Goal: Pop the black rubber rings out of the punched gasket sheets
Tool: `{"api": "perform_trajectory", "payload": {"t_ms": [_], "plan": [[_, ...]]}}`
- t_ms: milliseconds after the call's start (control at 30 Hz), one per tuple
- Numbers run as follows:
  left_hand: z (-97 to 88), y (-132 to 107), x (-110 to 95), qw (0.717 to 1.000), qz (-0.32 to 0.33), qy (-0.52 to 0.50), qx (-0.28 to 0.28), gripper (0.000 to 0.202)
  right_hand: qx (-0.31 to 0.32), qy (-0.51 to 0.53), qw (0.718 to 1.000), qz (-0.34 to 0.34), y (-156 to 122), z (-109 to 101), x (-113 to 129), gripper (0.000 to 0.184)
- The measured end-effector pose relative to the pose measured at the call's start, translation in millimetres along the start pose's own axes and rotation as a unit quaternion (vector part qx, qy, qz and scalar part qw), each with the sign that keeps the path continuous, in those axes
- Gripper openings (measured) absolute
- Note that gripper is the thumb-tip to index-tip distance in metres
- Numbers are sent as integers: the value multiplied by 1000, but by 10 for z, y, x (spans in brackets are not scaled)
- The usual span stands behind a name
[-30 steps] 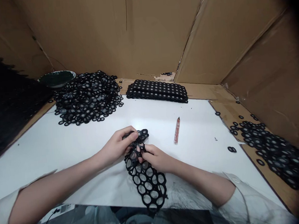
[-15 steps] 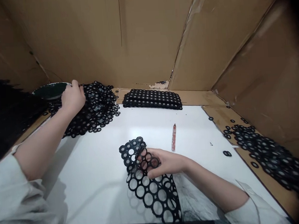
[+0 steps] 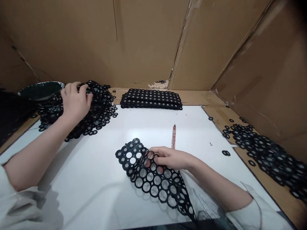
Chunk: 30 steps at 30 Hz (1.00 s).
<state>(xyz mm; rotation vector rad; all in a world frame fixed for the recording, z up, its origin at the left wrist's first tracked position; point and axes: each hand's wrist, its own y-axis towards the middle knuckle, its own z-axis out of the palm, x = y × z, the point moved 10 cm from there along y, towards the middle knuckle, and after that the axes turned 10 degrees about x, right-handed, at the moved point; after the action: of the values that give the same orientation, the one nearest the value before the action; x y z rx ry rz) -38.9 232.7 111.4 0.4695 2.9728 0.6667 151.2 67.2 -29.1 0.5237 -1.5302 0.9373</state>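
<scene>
- At the far left I get a dark mass (image 3: 3,118), black and ragged along its top edge; it is too dim on my feed to say what it is made of.
- Next to it, a white-rimmed bowl (image 3: 43,98) with dark green inside stands against the back-left corner.
- In front and to its right spreads a pile of rings (image 3: 97,115), black with paler centres; my left forearm (image 3: 47,147) crosses its near side.
- At the back middle, below the cardboard wall (image 3: 143,38), lies a folded ring sheet (image 3: 151,99).
- Right of centre, a pointed reddish stick (image 3: 173,136) lies on the white tabletop (image 3: 95,189), its lower end running behind my right hand.
- Farther right I see a few loose rings (image 3: 226,153), then another heap (image 3: 266,156) along the cardboard edge.
- My left hand (image 3: 76,103) is over the pile, fingers bent and thumb apart; I can't tell whether the fingertips pinch anything.
- The ring mesh (image 3: 154,181) lies left of and below my right hand (image 3: 174,158), which pinches its upper edge, fingers showing through the holes; the mesh slants down to the table's near edge.
</scene>
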Motion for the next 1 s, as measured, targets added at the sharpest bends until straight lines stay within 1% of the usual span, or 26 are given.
{"api": "perform_trajectory", "payload": {"t_ms": [33,67,100,133,167,200,233,267,300,333,367,400,467,567,633,667,700,733,767,800,833,867,900,967,1000], "plan": [[-41,-56,-119,1000,9,-15,3,40,11,-7,1000,-4,1,21,17,19],[-28,-127,-280,998,32,-33,36,39,21,-14,1000,-7,5,45,33,21],[11,-227,-455,993,55,-60,82,40,29,-22,999,-7,13,68,50,24],[89,-361,-647,981,80,-94,149,40,34,-29,999,-7,24,90,68,27],[161,-522,-815,963,90,-139,212,39,34,-34,999,-8,38,108,89,29],[244,-711,-988,936,100,-189,281,37,30,-36,999,-8,57,123,107,30],[300,-909,-1165,904,117,-237,337,35,25,-38,999,-7,78,139,121,30],[332,-1088,-1310,876,127,-276,376,34,16,-40,999,-6,101,149,135,30],[350,-1231,-1409,854,126,-312,396,33,4,-43,999,-7,124,155,150,29],[359,-1337,-1470,843,121,-338,401,33,-8,-45,999,-10,146,158,166,27],[365,-1407,-1496,841,112,-354,393,33,-22,-48,998,-15,165,159,181,25],[375,-1456,-1505,844,103,-364,381,32,-35,-50,998,-21,183,158,195,21],[401,-1502,-1481,859,86,-365,347,30,-61,-42,996,-41,210,150,212,16],[452,-1487,-1418,876,68,-359,314,24,-104,-17,993,-55,239,122,148,13],[476,-1410,-1347,878,61,-359,311,21,-144,-1,988,-49,238,80,54,10],[458,-1335,-1267,884,50,-357,298,20,-167,7,985,-43,228,55,1,9],[414,-1241,-1146,895,29,-353,272,20,-189,20,981,-39,211,27,-46,7],[328,-1138,-992,911,0,-345,225,19,-208,36,977,-38,192,3,-81,6],[184,-1053,-774,931,-54,-332,144,19,-222,52,973,-43,173,-16,-98,5],[56,-1018,-606,940,-97,-316,79,20,-229,66,970,-52,158,-26,-93,6],[-22,-1007,-536,944,-112,-306,48,21,-231,76,968,-63,147,-31,-70,8],[-36,-1007,-562,946,-100,-304,54,20,-228,81,967,-76,140,-30,-33,8],[13,-1025,-667,946,-68,-303,96,20,-220,85,968,-87,141,-18,8,8],[125,-1142,-953,936,10,-304,179,18,-188,102,972,-101,163,38,69,6],[160,-1219,-1071,931,40,-301,202,17,-168,115,974,-103,180,78,83,5]]}}
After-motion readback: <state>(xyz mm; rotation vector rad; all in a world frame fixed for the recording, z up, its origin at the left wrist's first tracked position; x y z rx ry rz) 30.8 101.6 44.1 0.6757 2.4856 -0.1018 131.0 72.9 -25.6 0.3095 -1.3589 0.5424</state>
